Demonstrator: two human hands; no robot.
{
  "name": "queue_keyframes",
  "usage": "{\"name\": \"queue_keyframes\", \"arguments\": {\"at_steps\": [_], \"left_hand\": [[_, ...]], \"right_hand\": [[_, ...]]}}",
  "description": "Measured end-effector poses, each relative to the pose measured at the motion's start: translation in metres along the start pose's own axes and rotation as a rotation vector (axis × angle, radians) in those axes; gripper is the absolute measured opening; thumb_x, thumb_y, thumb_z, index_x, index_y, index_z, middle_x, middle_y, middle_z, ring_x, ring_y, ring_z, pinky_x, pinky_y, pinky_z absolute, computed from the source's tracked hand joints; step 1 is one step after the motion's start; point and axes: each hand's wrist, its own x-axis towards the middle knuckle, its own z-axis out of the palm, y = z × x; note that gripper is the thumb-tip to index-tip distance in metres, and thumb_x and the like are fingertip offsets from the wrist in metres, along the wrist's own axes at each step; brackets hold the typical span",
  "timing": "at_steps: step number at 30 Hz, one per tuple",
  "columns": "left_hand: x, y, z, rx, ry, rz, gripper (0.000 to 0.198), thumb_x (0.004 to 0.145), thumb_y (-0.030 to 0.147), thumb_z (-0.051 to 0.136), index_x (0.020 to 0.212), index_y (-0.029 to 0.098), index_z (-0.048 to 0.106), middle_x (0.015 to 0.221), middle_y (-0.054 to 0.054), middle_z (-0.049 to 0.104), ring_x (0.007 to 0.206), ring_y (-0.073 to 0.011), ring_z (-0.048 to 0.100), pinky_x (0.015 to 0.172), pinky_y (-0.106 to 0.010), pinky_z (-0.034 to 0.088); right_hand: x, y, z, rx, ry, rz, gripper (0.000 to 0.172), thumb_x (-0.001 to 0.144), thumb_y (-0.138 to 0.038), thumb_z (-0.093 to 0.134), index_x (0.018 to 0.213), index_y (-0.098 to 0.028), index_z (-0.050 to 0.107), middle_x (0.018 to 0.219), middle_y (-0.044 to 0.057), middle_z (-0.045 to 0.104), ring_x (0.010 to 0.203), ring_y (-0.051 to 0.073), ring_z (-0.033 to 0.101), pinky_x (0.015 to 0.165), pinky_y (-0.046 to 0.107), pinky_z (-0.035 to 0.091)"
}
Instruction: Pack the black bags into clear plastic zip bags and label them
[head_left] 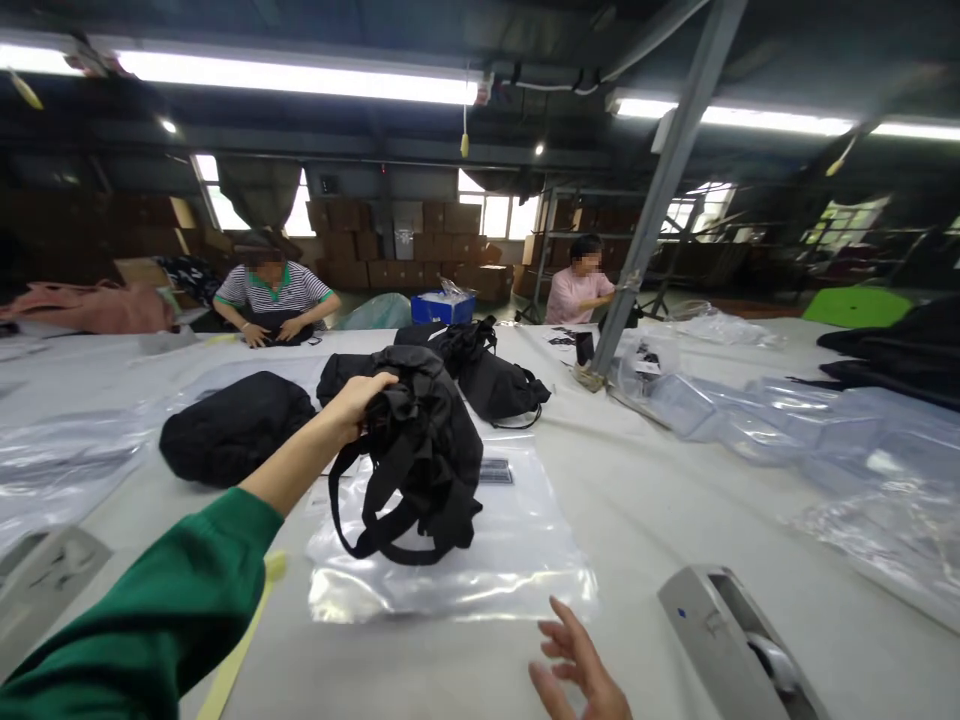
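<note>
My left hand [361, 402] grips a black fabric bag [442, 430] by its gathered top, and its loops of strap hang down. The bag is over a clear plastic bag [525, 545] with a dark printed label, lying flat on the white table. Near the plastic bag's front edge, my right hand [576, 665] is held with fingers apart and nothing in them. Left of my forearm lies another black bag [236, 428]. More black bags [499, 385] lie behind the held one.
A grey tape dispenser [731, 640] stands at the front right. Clear plastic bags [810, 420] are heaped along the right side. A slanted metal post [664, 190] rises from the table. Two people work across the table, near a blue bin [442, 308].
</note>
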Motion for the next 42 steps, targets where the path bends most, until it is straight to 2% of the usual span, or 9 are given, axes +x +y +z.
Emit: {"name": "queue_keyframes", "arguments": {"at_steps": [6,10,13,19,25,28,32,37,42], "left_hand": [[-0.14,-0.03,-0.019,-0.091,-0.018,-0.169,0.013,0.076,0.019,0.064,0.065,0.013,0.062,0.047,-0.003,0.06,0.032,-0.0127,0.05,0.031,-0.021,0.038],[-0.211,-0.073,-0.039,-0.264,0.027,-0.289,0.009,0.079,0.012,0.059,0.073,0.016,0.065,0.049,0.0,0.061,0.032,-0.0116,0.051,0.033,-0.021,0.045],[-0.24,-0.102,-0.063,-0.368,0.072,-0.345,0.022,0.079,0.003,0.056,0.087,0.02,0.066,0.058,0.001,0.065,0.042,-0.0149,0.061,0.043,-0.024,0.055],[-0.291,-0.136,-0.091,-0.488,0.153,-0.474,0.02,0.088,0.012,0.047,0.082,0.019,0.065,0.067,-0.003,0.067,0.044,-0.0143,0.062,0.043,-0.026,0.056],[-0.3,-0.17,-0.081,-0.64,0.04,-0.632,0.021,0.092,0.02,0.051,0.075,0.014,0.063,0.061,-0.001,0.058,0.031,-0.0023,0.037,0.027,-0.013,0.031],[-0.297,-0.183,-0.089,-0.575,0.029,-0.516,0.019,0.093,0.019,0.049,0.086,0.013,0.066,0.074,-0.006,0.065,0.036,-0.0028,0.04,0.031,-0.014,0.034],[-0.308,-0.187,-0.112,-0.118,0.081,-0.257,0.019,0.089,0.027,0.058,0.092,0.012,0.07,0.085,-0.009,0.069,0.051,-0.0109,0.056,0.056,-0.025,0.054],[-0.334,-0.167,-0.118,0.371,0.418,0.381,0.038,0.066,0.017,0.081,0.101,0.025,0.072,0.112,-0.002,0.067,0.109,-0.0238,0.059,0.105,-0.027,0.04],[-0.332,-0.148,-0.087,0.672,-0.238,0.671,0.037,0.065,0.013,0.077,0.098,0.03,0.076,0.137,-0.002,0.057,0.138,-0.0325,0.034,0.12,-0.048,0.001]], "right_hand": [[-0.053,-0.045,0.01,0.331,-0.213,-0.154,0.108,0.069,-0.07,0.066,0.152,-0.023,0.016,0.135,0.016,0.056,0.118,0.032,0.058,0.1,0.044,0.046],[-0.076,-0.049,-0.005,0.223,-0.065,-0.189,0.09,0.07,-0.064,0.07,0.144,-0.024,0.038,0.137,0.012,0.056,0.126,0.031,0.052,0.104,0.037,0.044],[-0.087,-0.062,-0.031,0.112,0.011,-0.163,0.065,0.073,-0.061,0.067,0.124,-0.02,0.061,0.121,0.011,0.066,0.114,0.032,0.061,0.093,0.034,0.052],[-0.099,-0.099,-0.072,0.007,-0.074,-0.093,0.045,0.077,-0.053,0.067,0.107,-0.019,0.07,0.079,0.003,0.071,0.073,0.023,0.065,0.066,0.03,0.054],[-0.093,-0.078,-0.063,-0.139,-0.193,-0.06,0.037,0.08,-0.046,0.064,0.104,-0.019,0.07,0.095,0.006,0.074,0.09,0.027,0.066,0.083,0.035,0.052],[-0.093,-0.069,-0.062,-0.209,-0.197,-0.074,0.04,0.081,-0.048,0.063,0.109,-0.019,0.068,0.1,0.006,0.073,0.094,0.027,0.067,0.086,0.036,0.052],[-0.103,-0.071,-0.072,-0.355,-0.146,-0.136,0.049,0.083,-0.045,0.063,0.124,-0.019,0.059,0.092,0.005,0.071,0.082,0.023,0.067,0.081,0.035,0.055],[-0.126,-0.095,-0.084,-0.445,0.048,-0.621,0.051,0.087,-0.024,0.061,0.136,-0.022,0.046,0.122,0.013,0.059,0.11,0.027,0.06,0.095,0.044,0.05],[-0.128,-0.134,-0.064,-0.694,-0.22,-1.253,0.036,0.088,-0.01,0.056,0.119,-0.027,0.062,0.134,0.01,0.055,0.128,0.028,0.046,0.109,0.051,0.034]]}}
